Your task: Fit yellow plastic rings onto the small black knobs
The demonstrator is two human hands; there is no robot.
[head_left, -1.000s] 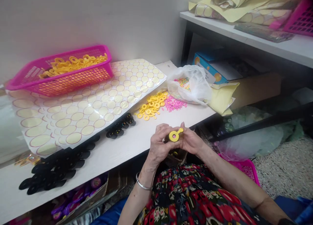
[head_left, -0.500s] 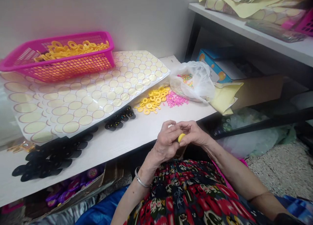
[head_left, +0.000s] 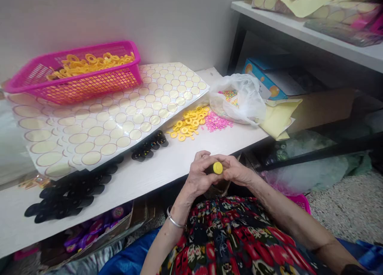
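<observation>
My left hand (head_left: 199, 174) is closed around a small black piece with a round yellow end (head_left: 218, 168), which points up toward me. The fingers of my right hand (head_left: 239, 172) are curled in from the other side, with the thumb beside the yellow end. Its fingertips are partly hidden behind the piece. Both hands are in front of the table edge, above my lap. Beyond them on the table lie a pile of yellow rings (head_left: 188, 123) and a heap of tiny pink beads (head_left: 218, 122).
Black pieces lie in a small group (head_left: 149, 146) and a larger group (head_left: 68, 195) at the left. A pink basket (head_left: 89, 85) of yellow parts stands on sheets of round stickers (head_left: 128, 126). A plastic bag (head_left: 249, 101) of coloured beads and a blue box (head_left: 263, 79) are at the right.
The yellow end has turned to face upward and moved slightly left, and the black body beside it now shows. My right thumb has come off the yellow end. The view has shifted slightly.
</observation>
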